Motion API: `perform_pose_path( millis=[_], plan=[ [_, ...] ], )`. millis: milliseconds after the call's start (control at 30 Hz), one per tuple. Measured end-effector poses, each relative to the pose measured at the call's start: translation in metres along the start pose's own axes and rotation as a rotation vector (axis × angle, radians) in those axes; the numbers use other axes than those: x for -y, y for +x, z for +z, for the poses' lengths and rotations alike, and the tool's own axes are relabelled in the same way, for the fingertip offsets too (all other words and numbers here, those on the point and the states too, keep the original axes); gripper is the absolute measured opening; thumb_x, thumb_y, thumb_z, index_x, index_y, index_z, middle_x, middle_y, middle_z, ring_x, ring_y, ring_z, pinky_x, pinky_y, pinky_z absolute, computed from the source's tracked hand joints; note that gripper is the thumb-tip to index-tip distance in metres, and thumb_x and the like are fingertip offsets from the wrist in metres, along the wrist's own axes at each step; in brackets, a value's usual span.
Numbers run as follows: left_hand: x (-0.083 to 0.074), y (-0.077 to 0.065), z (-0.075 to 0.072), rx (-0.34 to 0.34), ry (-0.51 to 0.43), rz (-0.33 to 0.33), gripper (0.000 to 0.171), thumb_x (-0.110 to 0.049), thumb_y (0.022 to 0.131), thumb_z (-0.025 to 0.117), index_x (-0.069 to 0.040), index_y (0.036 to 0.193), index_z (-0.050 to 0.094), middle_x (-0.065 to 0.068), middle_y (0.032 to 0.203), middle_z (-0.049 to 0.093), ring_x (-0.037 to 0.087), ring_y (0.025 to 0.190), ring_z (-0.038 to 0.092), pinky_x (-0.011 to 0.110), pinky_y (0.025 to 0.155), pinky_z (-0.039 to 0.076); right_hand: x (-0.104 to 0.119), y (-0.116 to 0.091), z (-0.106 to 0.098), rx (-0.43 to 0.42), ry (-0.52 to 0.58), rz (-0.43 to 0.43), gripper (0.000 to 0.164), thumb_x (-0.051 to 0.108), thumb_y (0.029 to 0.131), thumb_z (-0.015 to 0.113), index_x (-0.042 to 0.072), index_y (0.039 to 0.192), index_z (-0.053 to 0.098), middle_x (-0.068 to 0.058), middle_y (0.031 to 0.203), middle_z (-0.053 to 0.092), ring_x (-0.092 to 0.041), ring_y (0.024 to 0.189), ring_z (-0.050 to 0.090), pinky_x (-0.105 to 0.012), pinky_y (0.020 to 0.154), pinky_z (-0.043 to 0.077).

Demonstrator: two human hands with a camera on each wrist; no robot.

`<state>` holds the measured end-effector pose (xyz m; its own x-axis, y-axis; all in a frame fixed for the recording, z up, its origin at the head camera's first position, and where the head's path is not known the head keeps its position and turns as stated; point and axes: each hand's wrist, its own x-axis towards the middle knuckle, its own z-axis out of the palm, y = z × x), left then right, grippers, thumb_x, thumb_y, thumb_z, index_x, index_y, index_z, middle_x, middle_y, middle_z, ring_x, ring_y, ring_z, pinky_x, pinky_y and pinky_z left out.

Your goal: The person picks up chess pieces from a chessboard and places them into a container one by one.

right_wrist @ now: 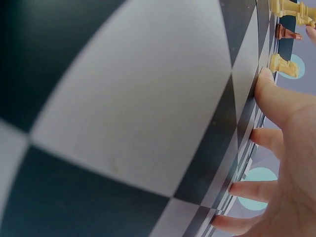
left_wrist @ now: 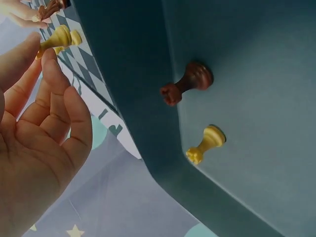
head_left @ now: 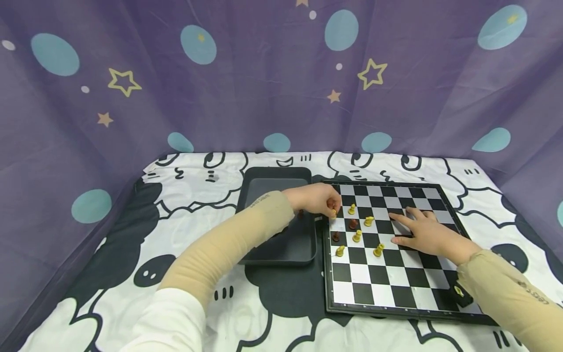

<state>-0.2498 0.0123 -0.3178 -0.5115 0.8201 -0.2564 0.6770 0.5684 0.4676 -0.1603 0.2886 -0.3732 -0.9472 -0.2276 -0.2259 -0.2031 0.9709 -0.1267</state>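
Observation:
In the head view my left hand (head_left: 311, 198) reaches across the dark tray to the left edge of the chessboard (head_left: 398, 275). Its thumb and fingertips pinch a yellow chess piece (left_wrist: 60, 38) by one end; the exact kind is hard to tell. The piece is over a square near the far left corner, and contact with the board is not visible. My right hand (head_left: 424, 233) rests fingers spread on the middle right of the board, holding nothing. Between the hands stand several yellow pieces, among them a knight (head_left: 369, 221), and two brown pieces, one a pawn-like piece (head_left: 336, 236).
Left of the board sits the dark tray (head_left: 277, 172). Inside it lie a brown chess piece (left_wrist: 197, 75) and a yellow one (left_wrist: 211, 138). Black-and-white patterned cloth (head_left: 237, 318) covers the table. A purple curtain (head_left: 272, 88) hangs behind.

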Motion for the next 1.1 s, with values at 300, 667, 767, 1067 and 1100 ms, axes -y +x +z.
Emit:
perform_pose_path(
  millis=[300, 667, 767, 1067, 1100],
  plan=[
    [0.000, -0.008, -0.010, -0.023, 0.007, -0.035, 0.008, -0.014, 0.089, 0.066, -0.008, 0.094, 0.066, -0.002, 0.076, 0.051, 0.011, 0.069, 0.044, 0.022, 0.064, 0.037, 0.000, 0.001, 0.001, -0.001, -0.012, 0.008, 0.079, 0.065, 0.082, 0.055, 0.012, 0.140, 0.044, -0.038, 0.139, 0.029, -0.067, 0.119, 0.025, -0.074, 0.086, 0.033],
    [0.005, -0.025, -0.019, -0.056, 0.017, -0.068, 0.006, -0.013, 0.089, 0.067, -0.008, 0.091, 0.067, -0.002, 0.075, 0.052, 0.011, 0.069, 0.045, 0.022, 0.065, 0.038, 0.000, 0.000, 0.002, -0.005, -0.015, 0.004, 0.079, 0.064, 0.082, 0.056, 0.012, 0.140, 0.044, -0.039, 0.139, 0.029, -0.067, 0.118, 0.026, -0.074, 0.086, 0.033],
    [0.008, -0.030, -0.022, -0.068, 0.019, -0.079, 0.006, -0.014, 0.089, 0.067, -0.008, 0.091, 0.066, 0.000, 0.079, 0.055, 0.012, 0.071, 0.046, 0.024, 0.067, 0.039, 0.000, 0.001, 0.003, -0.007, -0.017, 0.003, 0.079, 0.064, 0.082, 0.056, 0.012, 0.140, 0.044, -0.039, 0.139, 0.029, -0.067, 0.119, 0.026, -0.074, 0.087, 0.032],
    [0.021, -0.042, -0.025, -0.087, -0.011, -0.080, 0.005, -0.012, 0.090, 0.065, -0.007, 0.091, 0.067, 0.003, 0.082, 0.061, 0.016, 0.069, 0.055, 0.023, 0.062, 0.044, 0.001, -0.001, 0.002, 0.002, -0.007, 0.002, 0.078, 0.063, 0.083, 0.056, 0.012, 0.140, 0.044, -0.037, 0.138, 0.030, -0.066, 0.118, 0.028, -0.074, 0.087, 0.032],
    [0.022, -0.044, -0.026, -0.090, -0.017, -0.086, 0.005, -0.012, 0.090, 0.065, -0.007, 0.091, 0.067, 0.004, 0.083, 0.061, 0.018, 0.071, 0.056, 0.023, 0.063, 0.045, 0.001, -0.001, 0.002, 0.001, -0.007, 0.000, 0.078, 0.063, 0.083, 0.057, 0.011, 0.140, 0.044, -0.038, 0.137, 0.030, -0.066, 0.118, 0.027, -0.074, 0.088, 0.032]
  ],
)
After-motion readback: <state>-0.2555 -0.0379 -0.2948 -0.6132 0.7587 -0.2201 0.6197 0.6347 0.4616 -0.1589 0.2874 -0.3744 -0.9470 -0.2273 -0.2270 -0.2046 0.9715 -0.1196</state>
